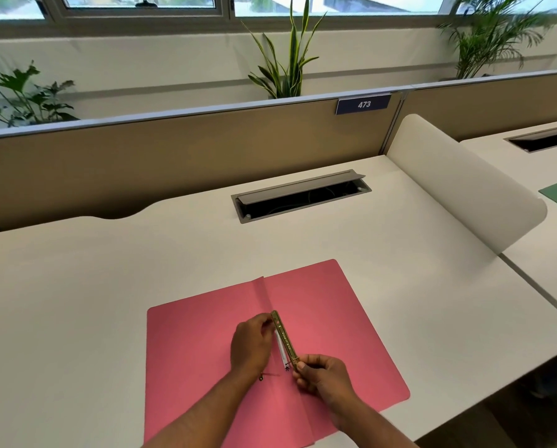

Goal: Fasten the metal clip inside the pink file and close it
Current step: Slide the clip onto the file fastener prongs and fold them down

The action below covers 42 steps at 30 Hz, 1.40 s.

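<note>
Lower centre of frame: pink file [335, 334] spread open flat on the white desk [109, 270], bare desktop all round, cable tray [303, 198] well beyond. Both forearms rising from the bottom edge. Left hand [249, 345] pinching the far end of the metal clip [285, 337] along the fold; right hand [322, 373] closed on its near end.

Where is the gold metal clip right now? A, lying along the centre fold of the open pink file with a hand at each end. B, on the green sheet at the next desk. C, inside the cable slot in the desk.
A: the metal clip runs along the fold of the open pink file, left hand at its far end, right hand at its near end.
</note>
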Each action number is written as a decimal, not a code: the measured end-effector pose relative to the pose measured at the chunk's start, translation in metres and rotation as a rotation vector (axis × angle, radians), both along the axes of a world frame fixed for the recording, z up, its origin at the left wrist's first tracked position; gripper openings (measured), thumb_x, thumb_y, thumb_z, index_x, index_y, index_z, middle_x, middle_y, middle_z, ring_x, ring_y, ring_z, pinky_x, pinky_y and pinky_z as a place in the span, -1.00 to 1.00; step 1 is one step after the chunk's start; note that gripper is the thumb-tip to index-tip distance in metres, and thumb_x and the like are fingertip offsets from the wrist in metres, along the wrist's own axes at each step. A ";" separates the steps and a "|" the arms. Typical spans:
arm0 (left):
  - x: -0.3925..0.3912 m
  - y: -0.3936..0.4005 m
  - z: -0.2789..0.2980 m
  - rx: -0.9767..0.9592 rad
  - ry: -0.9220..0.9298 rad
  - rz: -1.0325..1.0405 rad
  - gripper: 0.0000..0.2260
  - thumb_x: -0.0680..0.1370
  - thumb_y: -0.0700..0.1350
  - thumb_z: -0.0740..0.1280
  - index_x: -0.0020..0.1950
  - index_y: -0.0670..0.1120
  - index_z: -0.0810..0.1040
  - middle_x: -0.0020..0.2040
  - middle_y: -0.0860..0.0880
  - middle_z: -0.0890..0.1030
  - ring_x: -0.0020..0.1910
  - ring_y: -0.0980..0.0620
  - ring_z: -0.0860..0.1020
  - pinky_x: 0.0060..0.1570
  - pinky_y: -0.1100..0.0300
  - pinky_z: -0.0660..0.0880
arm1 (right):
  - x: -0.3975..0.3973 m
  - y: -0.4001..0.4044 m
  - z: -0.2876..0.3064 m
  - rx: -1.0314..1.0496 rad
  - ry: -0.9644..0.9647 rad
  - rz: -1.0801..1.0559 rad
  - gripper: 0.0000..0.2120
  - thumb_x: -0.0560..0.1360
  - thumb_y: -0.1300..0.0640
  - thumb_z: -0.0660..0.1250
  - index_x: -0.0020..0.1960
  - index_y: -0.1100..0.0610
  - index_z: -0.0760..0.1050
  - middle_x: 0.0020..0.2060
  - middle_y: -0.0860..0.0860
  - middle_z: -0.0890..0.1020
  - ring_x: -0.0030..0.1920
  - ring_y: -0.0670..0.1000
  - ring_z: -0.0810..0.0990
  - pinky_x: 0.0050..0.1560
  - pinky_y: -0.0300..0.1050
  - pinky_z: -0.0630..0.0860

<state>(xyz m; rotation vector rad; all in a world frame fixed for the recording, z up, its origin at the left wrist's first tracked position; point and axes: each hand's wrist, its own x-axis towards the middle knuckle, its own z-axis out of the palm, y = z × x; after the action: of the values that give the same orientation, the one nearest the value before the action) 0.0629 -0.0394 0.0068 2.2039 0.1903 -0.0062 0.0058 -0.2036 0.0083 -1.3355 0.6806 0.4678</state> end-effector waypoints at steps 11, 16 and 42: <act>0.004 -0.003 -0.004 0.067 0.027 -0.044 -0.87 0.55 -0.07 0.39 0.00 0.13 0.71 -0.21 0.14 0.72 -0.32 0.24 0.59 -0.32 0.17 0.56 | 0.003 0.001 -0.002 -0.025 0.014 -0.025 -0.94 0.50 0.44 0.42 -0.04 0.39 0.65 -0.33 0.21 0.71 -0.41 0.02 0.65 -0.37 -0.17 0.64; 0.007 -0.002 -0.004 0.116 0.010 -0.069 -0.88 0.55 -0.05 0.39 0.00 0.10 0.72 -0.19 0.11 0.72 -0.29 0.17 0.58 -0.31 0.18 0.51 | 0.001 0.003 -0.005 -0.065 0.011 -0.047 -0.94 0.48 0.43 0.44 -0.05 0.38 0.66 -0.34 0.24 0.72 -0.42 0.04 0.65 -0.39 -0.15 0.64; 0.005 0.000 -0.009 0.089 -0.026 -0.128 -0.76 0.58 -0.16 0.33 0.24 -0.05 0.60 0.10 0.04 0.61 0.10 0.08 0.46 0.07 0.22 0.44 | -0.003 0.004 -0.004 -0.183 -0.051 -0.061 -0.96 0.49 0.43 0.43 -0.06 0.41 0.63 -0.36 0.25 0.70 -0.49 0.02 0.60 -0.44 -0.16 0.61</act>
<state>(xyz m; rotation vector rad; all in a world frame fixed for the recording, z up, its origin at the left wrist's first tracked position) 0.0674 -0.0399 -0.0017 2.3002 0.0352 -0.0414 0.0033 -0.1991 0.0048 -1.4891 0.7327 0.3271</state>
